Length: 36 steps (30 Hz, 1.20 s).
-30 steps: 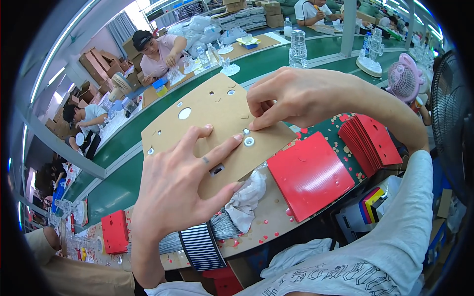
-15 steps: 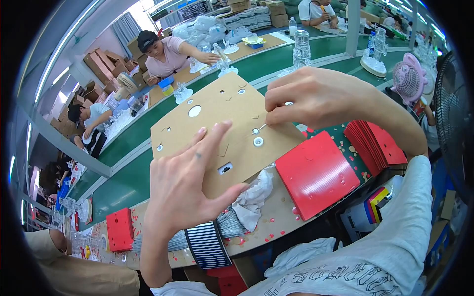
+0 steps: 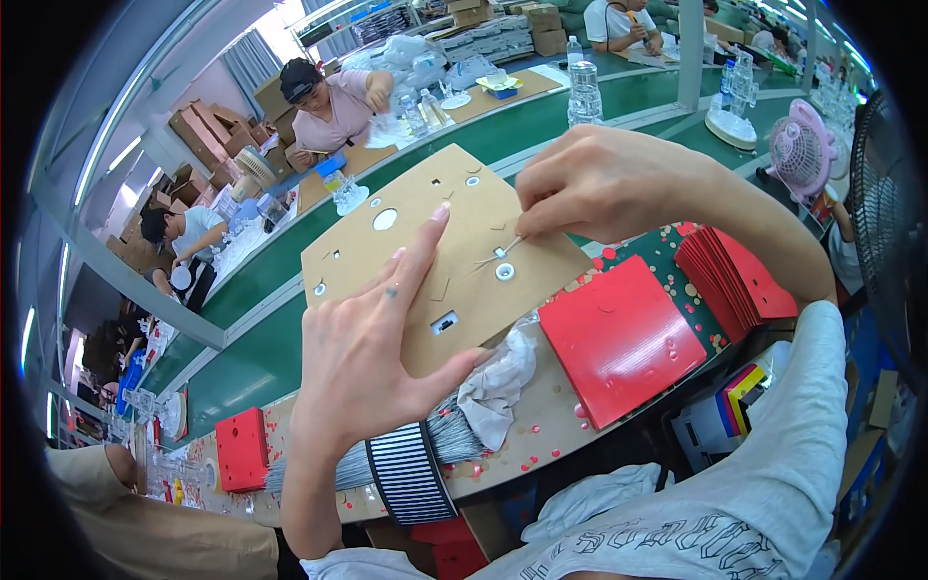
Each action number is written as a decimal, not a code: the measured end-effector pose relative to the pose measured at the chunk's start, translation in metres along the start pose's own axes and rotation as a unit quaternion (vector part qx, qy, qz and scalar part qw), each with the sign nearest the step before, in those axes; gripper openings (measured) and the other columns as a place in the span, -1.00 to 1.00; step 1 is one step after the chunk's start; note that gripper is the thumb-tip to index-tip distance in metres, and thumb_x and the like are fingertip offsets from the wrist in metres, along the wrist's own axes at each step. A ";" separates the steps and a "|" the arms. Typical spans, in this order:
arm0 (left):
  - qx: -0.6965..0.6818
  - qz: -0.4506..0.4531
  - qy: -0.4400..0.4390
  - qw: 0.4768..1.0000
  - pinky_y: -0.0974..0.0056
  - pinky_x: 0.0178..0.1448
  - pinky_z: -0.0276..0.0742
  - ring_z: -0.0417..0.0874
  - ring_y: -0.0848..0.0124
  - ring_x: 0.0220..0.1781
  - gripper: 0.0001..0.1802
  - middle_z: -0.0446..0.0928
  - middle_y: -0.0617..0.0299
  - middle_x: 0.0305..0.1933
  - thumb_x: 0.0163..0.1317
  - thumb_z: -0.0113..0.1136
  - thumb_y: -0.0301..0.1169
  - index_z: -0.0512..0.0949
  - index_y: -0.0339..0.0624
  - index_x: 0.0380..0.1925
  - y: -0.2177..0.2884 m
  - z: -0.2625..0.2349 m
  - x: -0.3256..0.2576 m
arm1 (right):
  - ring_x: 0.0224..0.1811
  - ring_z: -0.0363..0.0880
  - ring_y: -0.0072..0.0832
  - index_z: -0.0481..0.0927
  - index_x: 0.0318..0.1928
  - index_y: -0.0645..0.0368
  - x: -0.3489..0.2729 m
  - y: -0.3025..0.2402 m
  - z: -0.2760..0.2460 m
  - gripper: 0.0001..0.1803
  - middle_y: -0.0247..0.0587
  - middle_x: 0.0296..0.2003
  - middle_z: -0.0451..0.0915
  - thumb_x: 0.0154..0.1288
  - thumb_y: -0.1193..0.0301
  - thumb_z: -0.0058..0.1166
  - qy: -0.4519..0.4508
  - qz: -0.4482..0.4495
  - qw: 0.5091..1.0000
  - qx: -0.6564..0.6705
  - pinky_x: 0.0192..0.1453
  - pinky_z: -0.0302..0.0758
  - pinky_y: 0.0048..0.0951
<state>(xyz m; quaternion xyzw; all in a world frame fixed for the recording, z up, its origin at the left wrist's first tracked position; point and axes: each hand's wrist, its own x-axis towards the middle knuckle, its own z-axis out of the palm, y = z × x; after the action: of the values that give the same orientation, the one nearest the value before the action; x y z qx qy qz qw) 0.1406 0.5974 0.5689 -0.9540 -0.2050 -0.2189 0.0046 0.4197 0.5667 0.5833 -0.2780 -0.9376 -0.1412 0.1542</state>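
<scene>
A tan cardboard panel (image 3: 406,261) with punched holes and white round inserts is tilted in front of me. My left hand (image 3: 362,358) lies on its near left part, fingers spread and thumb by the near edge. At the panel's right side my right hand (image 3: 590,188) is closed in a pinch. From its fingertips a thin grey wire tie (image 3: 509,248) runs to a small square hole, and a loose end sticks out on the other side. Beneath my left forearm lies a bundle of grey wire ties (image 3: 454,437) inside a black-and-white striped band (image 3: 411,476).
A glossy red panel stack (image 3: 623,343) lies right of the cardboard, with more red panels (image 3: 737,285) beyond. A white cloth (image 3: 498,391) and red panels (image 3: 242,449) are on the bench. Across the green conveyor (image 3: 242,367) people work. A pink fan (image 3: 802,145) stands at right.
More of the wire tie's loose end now shows left of the square hole. My left hand has shifted slightly right and up the panel. A co-worker across has drawn an arm back.
</scene>
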 end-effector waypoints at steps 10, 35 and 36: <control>0.017 -0.009 -0.035 0.999 0.11 -0.18 0.56 0.71 0.06 -0.24 0.02 0.65 -0.07 -0.16 -0.01 0.36 0.01 0.12 -0.02 0.44 0.014 -0.002 0.015 | -0.43 0.55 -0.35 0.59 -0.44 0.22 0.005 -0.005 0.008 -0.86 -0.25 -0.50 0.43 -0.07 0.45 0.20 0.020 -0.042 0.991 -0.125 -0.39 0.53 -0.34; -0.118 0.070 0.010 0.991 0.11 0.12 0.45 0.55 0.03 -0.05 -0.90 0.40 -0.03 -0.07 0.13 0.15 -0.62 0.45 -0.43 -0.50 -0.002 0.016 0.049 | -0.23 0.65 -0.11 0.72 -0.21 0.27 0.001 -0.020 0.012 -0.41 0.03 -0.14 0.65 -0.10 0.01 0.43 -0.002 0.126 0.984 0.129 -0.14 0.60 -0.29; -0.122 0.061 0.013 0.991 0.12 0.15 0.44 0.55 0.02 -0.01 -0.89 0.40 -0.03 -0.07 0.12 0.15 -0.63 0.42 -0.44 -0.51 -0.001 0.014 0.048 | -0.37 0.61 -0.12 0.71 -0.33 0.28 0.000 -0.017 0.016 -0.46 -0.01 -0.37 0.61 -0.11 0.02 0.43 0.056 0.093 0.987 0.116 -0.22 0.56 -0.28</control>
<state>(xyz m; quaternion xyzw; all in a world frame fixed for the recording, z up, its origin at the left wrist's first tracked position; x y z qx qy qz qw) 0.1852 0.6179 0.5765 -0.9550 -0.1186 -0.2544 -0.0958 0.4068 0.5587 0.5652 -0.3357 -0.9077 -0.0320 0.2498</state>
